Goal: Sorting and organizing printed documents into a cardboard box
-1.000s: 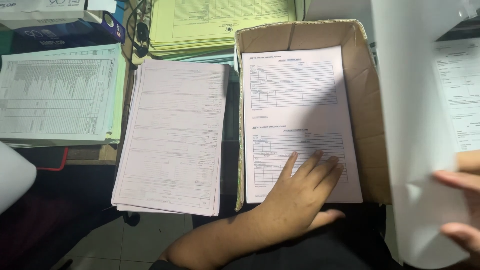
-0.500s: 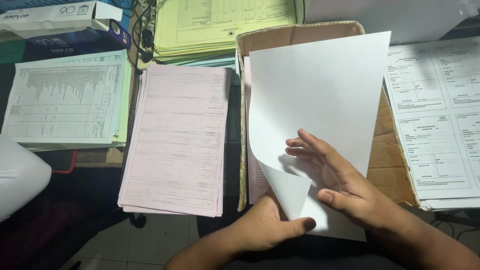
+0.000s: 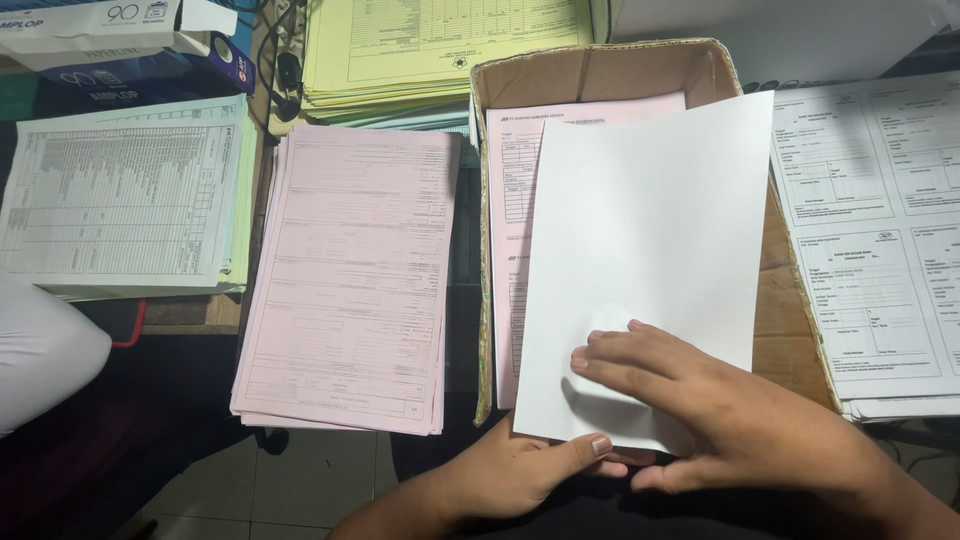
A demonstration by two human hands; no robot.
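Observation:
A blank white sheet (image 3: 650,230) lies tilted over the pink printed forms (image 3: 512,170) inside an open cardboard box (image 3: 600,70). My left hand (image 3: 520,470) pinches the sheet's near bottom edge, thumb on top. My right hand (image 3: 700,410) rests flat on the sheet's lower part, fingers pointing left. The lower half of the pink forms is hidden under the sheet and my hands.
A stack of pink forms (image 3: 350,280) lies left of the box. Further left sits a pile of white printed tables (image 3: 120,195). Yellow forms (image 3: 440,50) lie behind. White forms (image 3: 880,240) lie to the right. A paper ream box (image 3: 110,40) sits far left.
The white sheet came from my right side onto the box. Its curled lower corner has flattened, and my right hand now presses it down while my left grips its bottom edge.

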